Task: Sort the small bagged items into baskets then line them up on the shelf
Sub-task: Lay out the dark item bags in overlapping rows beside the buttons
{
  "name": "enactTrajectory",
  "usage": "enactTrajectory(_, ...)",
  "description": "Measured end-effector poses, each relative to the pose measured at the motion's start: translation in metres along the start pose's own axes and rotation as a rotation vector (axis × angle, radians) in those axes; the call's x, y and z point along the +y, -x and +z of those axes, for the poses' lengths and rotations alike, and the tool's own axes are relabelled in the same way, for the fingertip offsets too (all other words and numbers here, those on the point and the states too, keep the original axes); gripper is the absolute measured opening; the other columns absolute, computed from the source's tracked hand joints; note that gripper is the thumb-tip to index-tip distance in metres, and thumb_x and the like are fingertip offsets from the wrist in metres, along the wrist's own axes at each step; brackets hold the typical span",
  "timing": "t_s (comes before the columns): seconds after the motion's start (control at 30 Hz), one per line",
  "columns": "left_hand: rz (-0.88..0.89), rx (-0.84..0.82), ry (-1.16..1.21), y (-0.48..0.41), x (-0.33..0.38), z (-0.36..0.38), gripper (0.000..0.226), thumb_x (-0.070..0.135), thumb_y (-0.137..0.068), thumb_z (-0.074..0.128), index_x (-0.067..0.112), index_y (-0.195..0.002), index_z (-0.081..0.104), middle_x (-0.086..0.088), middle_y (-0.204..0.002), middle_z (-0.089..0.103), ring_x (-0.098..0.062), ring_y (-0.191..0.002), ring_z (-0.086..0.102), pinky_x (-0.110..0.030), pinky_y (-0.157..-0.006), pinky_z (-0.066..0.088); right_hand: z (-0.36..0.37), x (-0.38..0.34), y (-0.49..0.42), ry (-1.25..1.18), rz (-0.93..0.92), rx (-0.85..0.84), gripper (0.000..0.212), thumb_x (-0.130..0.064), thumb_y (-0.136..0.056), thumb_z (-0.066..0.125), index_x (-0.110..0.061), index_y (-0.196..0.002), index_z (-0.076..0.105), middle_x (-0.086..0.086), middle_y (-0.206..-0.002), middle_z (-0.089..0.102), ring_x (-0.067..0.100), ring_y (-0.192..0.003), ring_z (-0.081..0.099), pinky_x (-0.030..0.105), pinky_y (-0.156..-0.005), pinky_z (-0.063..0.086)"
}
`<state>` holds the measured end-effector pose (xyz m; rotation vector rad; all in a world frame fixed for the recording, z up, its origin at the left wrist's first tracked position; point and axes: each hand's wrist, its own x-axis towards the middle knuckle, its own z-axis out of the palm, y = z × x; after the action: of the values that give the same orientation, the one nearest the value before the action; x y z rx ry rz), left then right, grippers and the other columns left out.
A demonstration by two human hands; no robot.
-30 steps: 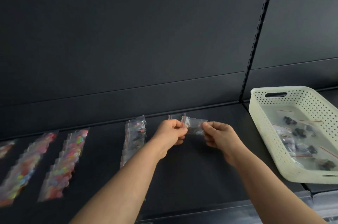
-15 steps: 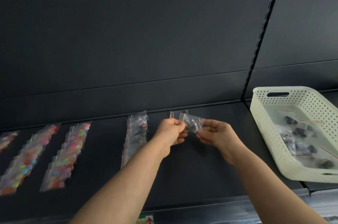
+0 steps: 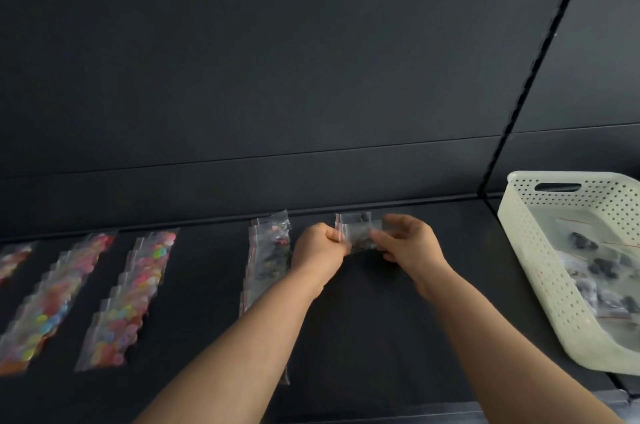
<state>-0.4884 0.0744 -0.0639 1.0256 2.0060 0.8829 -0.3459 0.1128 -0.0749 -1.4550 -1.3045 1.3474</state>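
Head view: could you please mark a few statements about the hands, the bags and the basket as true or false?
1. The left hand and the right hand pinch one small clear bag between them. True.
2. The white basket stands to the left of both hands. False: it stands to their right.
3. The basket is empty. False: it holds bags with dark items.
4. Rows of colourful bags lie on the shelf, left of the hands. True.
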Motion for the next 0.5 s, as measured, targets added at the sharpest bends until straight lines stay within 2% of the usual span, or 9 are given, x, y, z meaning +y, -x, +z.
enactTrajectory(0.07,0.027,0.063,-0.078,-0.008,0.002,0.0,0.017,0.022,-0.079,0.072,0.023,-0.079,0.056,0.001,-0.089,0.069,-0.022,-0.087,0.066,-0.033,-0.076,0.053,0.004,-0.004,-0.009,0.099,-0.034,0.039,0.04,-0.016,-0.079,0.076,-0.021,-0.112,0.054,-0.005,-0.085,0.069,0.013,-0.08,0.067,0.034,-0.078,0.056)
enactTrajectory(0.17,0.103,0.131,-0.307,-0.018,0.004,0.0,0.017,0.031,-0.085,0.069,0.024,-0.09,0.054,0.005,-0.098,0.068,-0.021,-0.094,0.064,-0.03,-0.069,0.047,0.011,-0.009,-0.019,0.336,-0.143,0.13,0.03,-0.016,-0.078,0.076,-0.018,-0.101,0.057,-0.01,-0.081,0.062,0.008,-0.076,0.061,0.017,-0.065,0.047)
enactTrajectory(0.2,0.122,0.146,-0.388,-0.02,0.004,0.0,0.018,0.033,-0.086,0.068,0.024,-0.095,0.055,0.005,-0.101,0.067,-0.022,-0.096,0.064,-0.029,-0.068,0.044,0.014,-0.009,-0.02,0.428,-0.177,0.141,0.025,-0.016,-0.079,0.074,-0.018,-0.099,0.059,-0.009,-0.084,0.062,0.009,-0.078,0.06,0.017,-0.064,0.045)
enactTrajectory(0.3,0.157,0.145,-0.545,-0.025,0.005,0.0,0.025,0.034,-0.088,0.065,0.021,-0.107,0.054,-0.001,-0.109,0.067,-0.026,-0.103,0.063,-0.033,-0.072,0.047,0.02,-0.006,-0.019,0.774,-0.253,0.142,0.021,-0.027,-0.085,0.066,-0.024,-0.105,0.064,-0.005,-0.104,0.058,0.018,-0.096,0.058,0.027,-0.071,0.045)
enactTrajectory(0.4,0.182,0.145,-0.522,-0.027,0.003,-0.001,0.029,0.034,-0.089,0.065,0.019,-0.108,0.051,-0.002,-0.108,0.066,-0.027,-0.102,0.063,-0.035,-0.073,0.048,0.02,-0.006,-0.014,0.881,-0.285,0.151,0.018,-0.033,-0.092,0.056,-0.028,-0.108,0.064,-0.004,-0.107,0.054,0.018,-0.1,0.055,0.028,-0.066,0.041)
enactTrajectory(0.5,0.225,0.145,-0.408,-0.023,0.008,-0.001,0.022,0.035,-0.089,0.063,0.025,-0.103,0.049,0.004,-0.102,0.067,-0.023,-0.099,0.063,-0.032,-0.07,0.044,0.009,-0.012,-0.007,0.974,-0.374,0.194,0.019,-0.03,-0.093,0.053,-0.028,-0.107,0.066,-0.004,-0.107,0.058,0.019,-0.103,0.054,0.028,-0.067,0.041)
